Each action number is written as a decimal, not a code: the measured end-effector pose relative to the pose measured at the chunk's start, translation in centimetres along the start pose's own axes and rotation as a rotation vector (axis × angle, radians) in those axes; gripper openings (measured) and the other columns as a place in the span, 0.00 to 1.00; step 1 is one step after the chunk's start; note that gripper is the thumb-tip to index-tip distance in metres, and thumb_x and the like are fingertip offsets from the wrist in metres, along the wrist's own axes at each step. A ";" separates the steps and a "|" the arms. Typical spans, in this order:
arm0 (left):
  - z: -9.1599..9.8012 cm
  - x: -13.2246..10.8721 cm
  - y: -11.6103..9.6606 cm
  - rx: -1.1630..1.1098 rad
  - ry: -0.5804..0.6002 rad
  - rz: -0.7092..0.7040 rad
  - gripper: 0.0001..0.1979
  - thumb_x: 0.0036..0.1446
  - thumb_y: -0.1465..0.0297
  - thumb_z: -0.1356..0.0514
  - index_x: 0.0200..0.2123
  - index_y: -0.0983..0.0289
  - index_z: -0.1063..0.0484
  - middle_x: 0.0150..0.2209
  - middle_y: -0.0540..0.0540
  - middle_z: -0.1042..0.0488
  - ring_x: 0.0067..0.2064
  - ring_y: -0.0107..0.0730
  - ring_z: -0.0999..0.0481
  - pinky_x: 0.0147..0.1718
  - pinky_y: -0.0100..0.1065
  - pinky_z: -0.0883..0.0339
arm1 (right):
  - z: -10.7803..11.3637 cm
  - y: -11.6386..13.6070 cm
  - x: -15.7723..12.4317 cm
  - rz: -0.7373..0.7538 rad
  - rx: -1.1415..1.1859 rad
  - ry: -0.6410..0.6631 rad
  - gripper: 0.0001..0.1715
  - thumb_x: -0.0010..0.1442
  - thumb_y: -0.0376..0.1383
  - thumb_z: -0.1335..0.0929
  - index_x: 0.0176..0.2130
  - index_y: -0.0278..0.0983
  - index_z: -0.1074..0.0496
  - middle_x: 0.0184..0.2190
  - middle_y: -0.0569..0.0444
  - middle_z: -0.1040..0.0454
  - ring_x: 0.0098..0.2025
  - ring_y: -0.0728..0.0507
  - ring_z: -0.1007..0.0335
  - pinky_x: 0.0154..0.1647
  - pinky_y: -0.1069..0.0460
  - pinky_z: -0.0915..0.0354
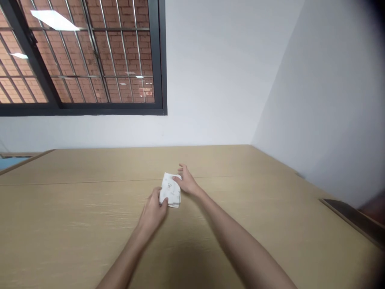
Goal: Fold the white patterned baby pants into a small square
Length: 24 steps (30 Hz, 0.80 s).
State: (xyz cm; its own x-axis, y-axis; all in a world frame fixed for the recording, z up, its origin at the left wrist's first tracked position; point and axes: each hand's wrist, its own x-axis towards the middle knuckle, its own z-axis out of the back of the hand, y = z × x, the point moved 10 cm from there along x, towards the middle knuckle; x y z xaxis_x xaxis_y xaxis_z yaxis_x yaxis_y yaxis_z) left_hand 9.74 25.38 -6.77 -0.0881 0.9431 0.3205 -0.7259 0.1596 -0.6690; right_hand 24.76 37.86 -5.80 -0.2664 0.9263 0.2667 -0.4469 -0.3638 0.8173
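A small folded white cloth (171, 190) with a little dark printed figure is at the middle of the wooden table (90, 224). Its layers show at the near edge, slightly out of line. My left hand (154, 208) grips its near left corner, thumb on top and fingers along the left edge, partly hidden. At the far right corner is my right hand (188, 181). Its thumb lies over the cloth, while the other fingers are stretched out apart from it, beyond the corner.
Behind the table rises a white wall (210, 80) with a dark-framed barred window (161, 60) at upper left. A second wall (325, 100) bounds the right side. A dark slot (345, 212) is set at the table's right edge. Something blue (12, 162) shows past the left edge.
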 end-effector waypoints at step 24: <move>-6.7 -3.0 -3.8 0.466 0.080 -0.320 0.30 0.63 0.60 0.45 0.62 0.74 0.35 0.63 0.72 0.34 0.66 0.61 0.37 0.61 0.57 0.37 | -6.4 2.0 -4.4 0.445 -0.482 0.657 0.35 0.73 0.53 0.51 0.72 0.44 0.53 0.73 0.56 0.58 0.75 0.41 0.67 0.75 0.42 0.68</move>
State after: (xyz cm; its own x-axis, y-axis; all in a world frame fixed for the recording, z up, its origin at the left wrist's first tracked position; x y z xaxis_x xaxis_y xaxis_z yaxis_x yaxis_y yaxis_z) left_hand 17.38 23.95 -9.68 0.2248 0.8910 0.3944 -0.9336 0.3129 -0.1748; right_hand 19.55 32.38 -8.61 -0.8631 0.5034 0.0410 -0.4551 -0.8104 0.3690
